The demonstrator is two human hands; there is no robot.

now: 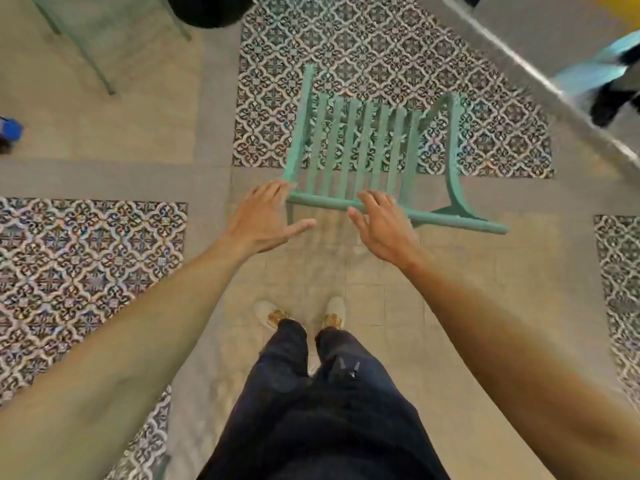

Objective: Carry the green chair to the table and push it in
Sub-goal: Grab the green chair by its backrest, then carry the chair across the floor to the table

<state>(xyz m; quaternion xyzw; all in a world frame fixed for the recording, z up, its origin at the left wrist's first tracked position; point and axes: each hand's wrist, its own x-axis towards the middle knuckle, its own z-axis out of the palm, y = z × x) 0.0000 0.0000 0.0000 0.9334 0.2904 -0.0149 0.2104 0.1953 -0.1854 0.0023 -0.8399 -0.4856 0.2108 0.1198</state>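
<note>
Head view shows the green chair (360, 150) standing on the patterned floor (381, 39), not lifted. Both grips are wide: left hand (263, 220) beside the top rail, right hand (381, 226) touching it. Grasping, carrying and pushing in remain; no bench clearly visible.

No text, label, brand, number or sign can be read anywhere here.
</note>
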